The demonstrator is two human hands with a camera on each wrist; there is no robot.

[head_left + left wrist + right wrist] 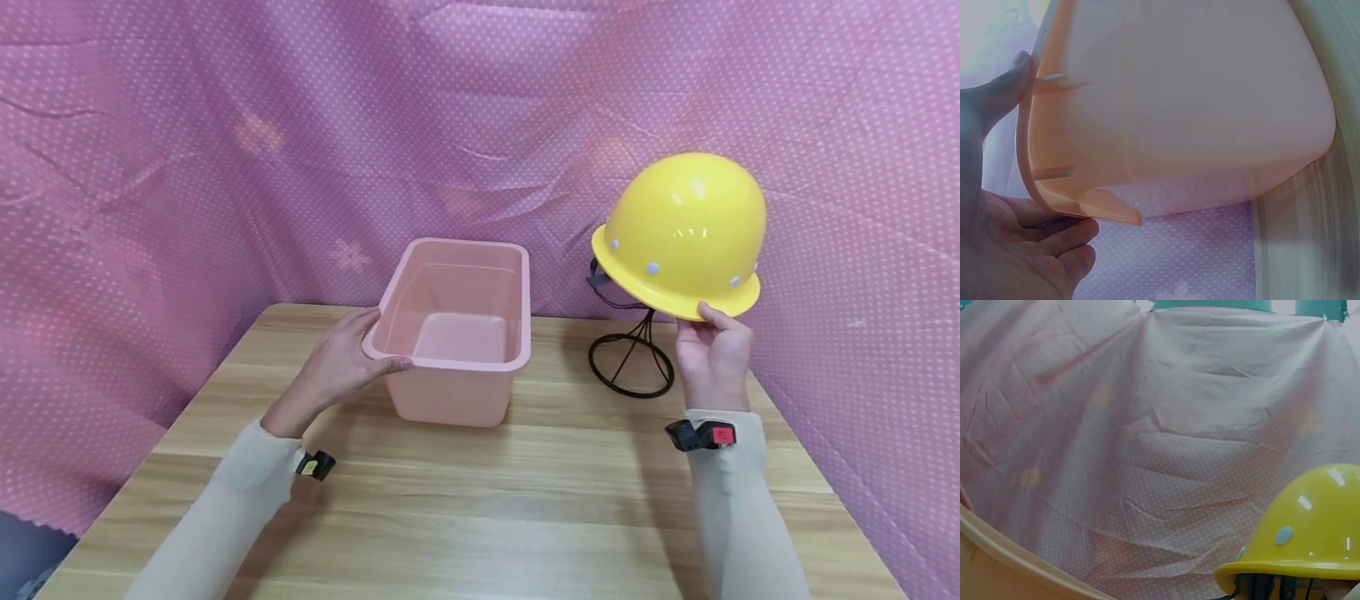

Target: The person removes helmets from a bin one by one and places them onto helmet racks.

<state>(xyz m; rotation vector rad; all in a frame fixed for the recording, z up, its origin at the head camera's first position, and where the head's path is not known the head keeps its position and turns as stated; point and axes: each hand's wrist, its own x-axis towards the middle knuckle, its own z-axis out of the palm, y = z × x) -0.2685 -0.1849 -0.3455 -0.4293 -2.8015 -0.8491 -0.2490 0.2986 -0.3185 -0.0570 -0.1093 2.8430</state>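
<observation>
A yellow hard hat [686,225] is up at the right, its brim tilted. My right hand [716,358] pinches the front brim, thumb on top and fingers beneath. Below the hat a black wire stand [643,327] has its ring base on the table; its top is hidden, so I cannot tell whether it touches the hat. To the left, a pink plastic bin [450,396] stands upright with nothing visible inside. My left hand [337,354] grips its near-left rim corner. The left wrist view shows thumb and fingers at the rim of the bin [1197,112].
Both things are toward the back of a light wood-grain table [465,500]. Pink dotted cloth [450,125] hangs behind it and along both sides. A dark camera band sits on each wrist.
</observation>
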